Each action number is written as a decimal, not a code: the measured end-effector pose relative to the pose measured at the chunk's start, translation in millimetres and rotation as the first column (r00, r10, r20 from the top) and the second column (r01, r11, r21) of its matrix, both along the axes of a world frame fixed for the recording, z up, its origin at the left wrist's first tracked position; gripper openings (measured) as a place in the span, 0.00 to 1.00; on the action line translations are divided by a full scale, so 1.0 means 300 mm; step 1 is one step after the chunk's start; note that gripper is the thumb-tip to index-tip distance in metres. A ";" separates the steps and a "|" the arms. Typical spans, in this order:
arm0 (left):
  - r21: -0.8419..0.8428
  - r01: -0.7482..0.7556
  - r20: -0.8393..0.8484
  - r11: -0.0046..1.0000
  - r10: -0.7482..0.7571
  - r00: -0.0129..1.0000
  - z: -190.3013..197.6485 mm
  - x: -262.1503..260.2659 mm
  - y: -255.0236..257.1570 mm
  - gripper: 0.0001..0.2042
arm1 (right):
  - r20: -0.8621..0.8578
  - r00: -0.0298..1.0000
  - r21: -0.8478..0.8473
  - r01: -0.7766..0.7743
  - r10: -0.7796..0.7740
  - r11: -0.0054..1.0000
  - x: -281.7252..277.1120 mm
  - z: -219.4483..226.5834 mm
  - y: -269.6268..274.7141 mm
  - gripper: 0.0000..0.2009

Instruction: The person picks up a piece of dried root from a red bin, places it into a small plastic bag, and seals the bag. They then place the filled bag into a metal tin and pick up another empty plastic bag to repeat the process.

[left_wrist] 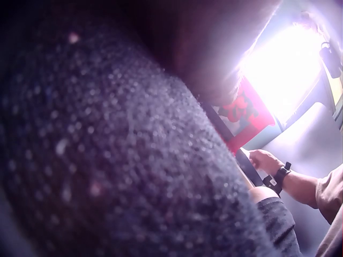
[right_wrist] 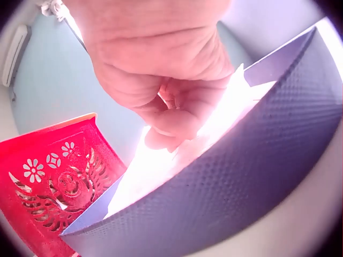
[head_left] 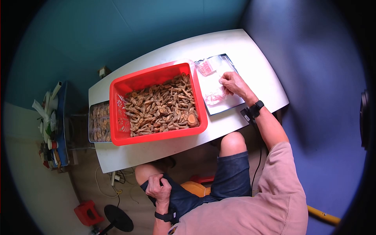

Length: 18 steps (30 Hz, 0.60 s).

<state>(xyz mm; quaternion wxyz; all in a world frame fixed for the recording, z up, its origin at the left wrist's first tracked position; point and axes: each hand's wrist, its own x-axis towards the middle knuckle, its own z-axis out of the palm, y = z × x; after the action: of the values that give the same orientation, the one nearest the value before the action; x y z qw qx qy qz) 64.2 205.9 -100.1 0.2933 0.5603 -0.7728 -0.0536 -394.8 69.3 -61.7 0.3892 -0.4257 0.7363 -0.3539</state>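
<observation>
The right hand [head_left: 234,84] is over a shallow dark-edged tray [head_left: 228,108] holding pink-and-clear plastic bags [head_left: 214,97]. In the right wrist view the thumb and fingertips of this hand [right_wrist: 170,120] pinch thin, glaring plastic [right_wrist: 140,179] inside the tray's dark wall [right_wrist: 214,171]. On the thigh rests the left hand [head_left: 158,188], its fingers loosely curled around nothing. Left of the tray stands a red basket [head_left: 156,138] full of brown dried slices [head_left: 160,105]. Dark cloth [left_wrist: 123,150] fills much of the left wrist view.
Partly behind the basket, at the white table's [head_left: 219,127] left end, lies another tray of brown slices [head_left: 100,122]. A blue stand with assorted items [head_left: 55,129] is farther left. On the floor are a red stool [head_left: 88,213], a black round base [head_left: 118,217] and cables.
</observation>
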 end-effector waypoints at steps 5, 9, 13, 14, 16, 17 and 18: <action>0.000 -0.006 -0.004 1.000 0.006 1.000 0.007 -0.009 0.000 0.07 | -0.039 0.998 -0.094 0.037 -0.041 0.995 0.009 0.008 0.037 0.09; 0.004 -0.005 -0.005 1.000 0.005 1.000 0.010 -0.012 -0.002 0.06 | -0.049 0.997 -0.156 0.059 -0.067 0.986 0.018 0.033 0.076 0.07; 0.004 -0.008 0.022 1.000 0.008 1.000 0.001 -0.003 0.001 0.08 | -0.024 0.996 -0.193 0.074 -0.080 0.978 -0.012 -0.002 0.106 0.09; 0.002 -0.010 0.027 1.000 0.010 1.000 0.000 -0.004 0.000 0.08 | -0.023 0.998 -0.179 0.060 -0.065 0.982 -0.020 -0.007 0.115 0.10; 0.007 -0.012 0.027 1.000 0.012 1.000 0.005 -0.006 0.000 0.07 | -0.021 0.999 -0.162 0.046 -0.050 0.986 -0.032 -0.007 0.135 0.11; 0.011 -0.016 0.027 1.000 0.016 1.000 0.008 -0.007 0.000 0.07 | -0.018 0.999 -0.152 0.046 -0.049 0.987 -0.032 0.003 0.147 0.10; 0.013 -0.016 0.027 1.000 0.015 1.000 0.009 -0.007 0.000 0.07 | -0.015 0.999 -0.141 0.046 -0.048 0.989 -0.032 0.012 0.160 0.09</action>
<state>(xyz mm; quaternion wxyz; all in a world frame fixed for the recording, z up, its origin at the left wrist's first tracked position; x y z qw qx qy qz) 62.2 205.8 -97.4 0.2795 0.5688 -0.7720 -0.0486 -404.5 117.2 -58.2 0.3430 -0.4378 0.7230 -0.4098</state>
